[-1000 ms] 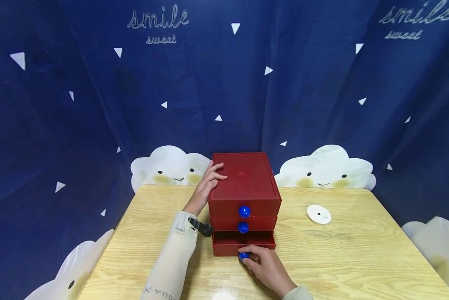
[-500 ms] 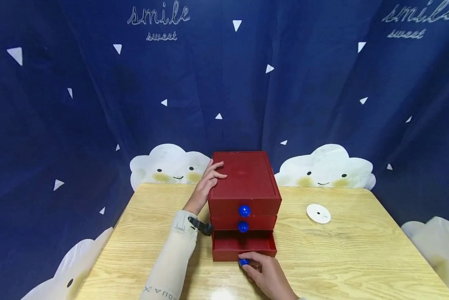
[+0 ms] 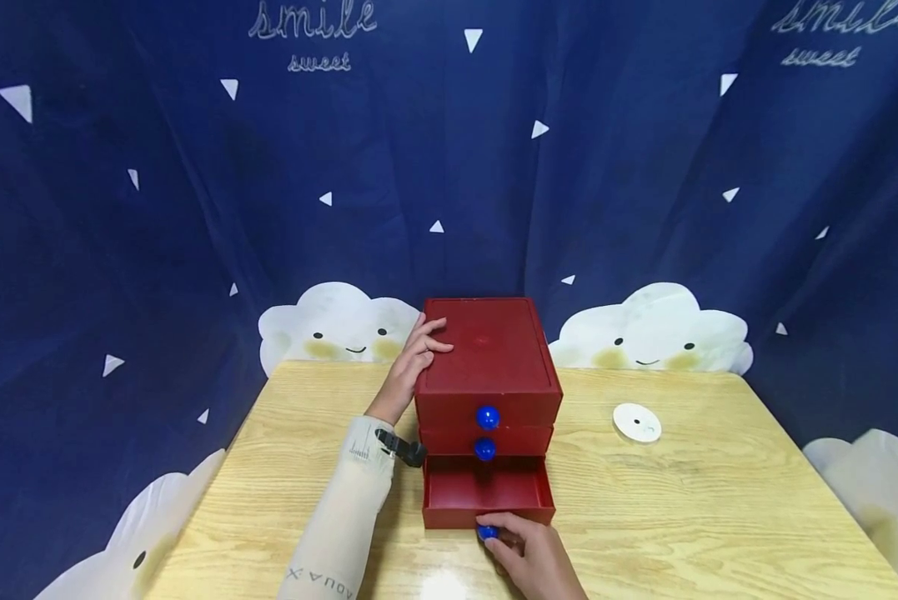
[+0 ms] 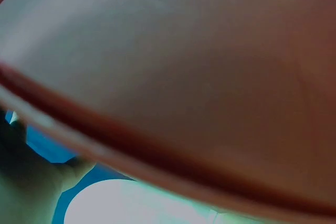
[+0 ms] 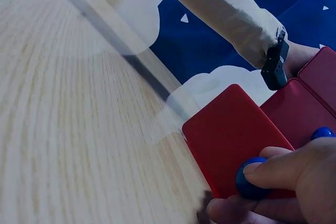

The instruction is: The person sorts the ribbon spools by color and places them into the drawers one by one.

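A red cabinet (image 3: 494, 350) with three stacked drawers and round blue knobs stands on the table. Its bottom drawer (image 3: 449, 518) is pulled out, and the bare inside shows. My right hand (image 3: 534, 557) pinches that drawer's blue knob (image 5: 245, 183) between thumb and fingers. On the cabinet's top left edge rests my left hand (image 3: 407, 368), fingers spread and fairly straight. The middle drawer knob (image 3: 484, 449) and the top drawer knob (image 3: 488, 417) are untouched, both drawers closed. A red panel (image 4: 184, 77) fills most of the left wrist view.
A flat white disc (image 3: 637, 422) with a small dark centre hole lies right of the cabinet on the wooden table (image 3: 689, 508). Behind it hangs a dark blue curtain (image 3: 449, 150) with clouds and triangles. A black wrist camera (image 3: 402, 448) is strapped to the left sleeve.
The right hand has drawn the bottom drawer further out toward the front, so more of its inside shows. My left hand stays on the cabinet. The head view has tilted slightly.
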Available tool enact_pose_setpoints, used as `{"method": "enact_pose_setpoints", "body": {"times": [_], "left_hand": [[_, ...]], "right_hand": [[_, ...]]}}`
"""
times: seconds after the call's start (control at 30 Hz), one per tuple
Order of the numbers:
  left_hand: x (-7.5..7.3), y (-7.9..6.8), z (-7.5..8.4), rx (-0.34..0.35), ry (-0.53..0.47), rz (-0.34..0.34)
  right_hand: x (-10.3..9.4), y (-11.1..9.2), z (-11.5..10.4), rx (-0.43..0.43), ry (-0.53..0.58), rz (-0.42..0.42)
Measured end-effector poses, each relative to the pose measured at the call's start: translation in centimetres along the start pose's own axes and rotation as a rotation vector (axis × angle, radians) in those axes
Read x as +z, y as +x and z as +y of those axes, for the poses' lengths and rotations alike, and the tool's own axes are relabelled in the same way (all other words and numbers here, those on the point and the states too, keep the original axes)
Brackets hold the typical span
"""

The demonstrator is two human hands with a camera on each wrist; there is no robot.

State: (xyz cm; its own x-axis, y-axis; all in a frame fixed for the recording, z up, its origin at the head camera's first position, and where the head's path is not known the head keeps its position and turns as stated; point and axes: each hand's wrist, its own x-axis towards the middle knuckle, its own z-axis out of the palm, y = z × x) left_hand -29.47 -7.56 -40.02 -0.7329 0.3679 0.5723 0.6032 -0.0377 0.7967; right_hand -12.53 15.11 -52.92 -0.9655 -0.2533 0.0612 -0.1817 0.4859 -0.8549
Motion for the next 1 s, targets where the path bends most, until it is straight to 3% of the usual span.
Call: {"method": "enact_pose_setpoints", "body": {"times": [0.43, 0.73, 1.0], "left_hand": [[0.0, 0.0, 0.0, 0.000, -0.019, 0.009], [0.1, 0.0, 0.0, 0.003, -0.014, 0.011], [0.1, -0.1, 0.0, -0.018, -0.013, 0.009]], "right_hand": [[0.1, -1.3, -0.2, 0.000, 0.026, -0.027], [-0.1, -2.6, -0.3, 0.076, 0.146, -0.143], [-0.1, -3.5, -0.7, 0.099, 0.149, -0.172]]}}
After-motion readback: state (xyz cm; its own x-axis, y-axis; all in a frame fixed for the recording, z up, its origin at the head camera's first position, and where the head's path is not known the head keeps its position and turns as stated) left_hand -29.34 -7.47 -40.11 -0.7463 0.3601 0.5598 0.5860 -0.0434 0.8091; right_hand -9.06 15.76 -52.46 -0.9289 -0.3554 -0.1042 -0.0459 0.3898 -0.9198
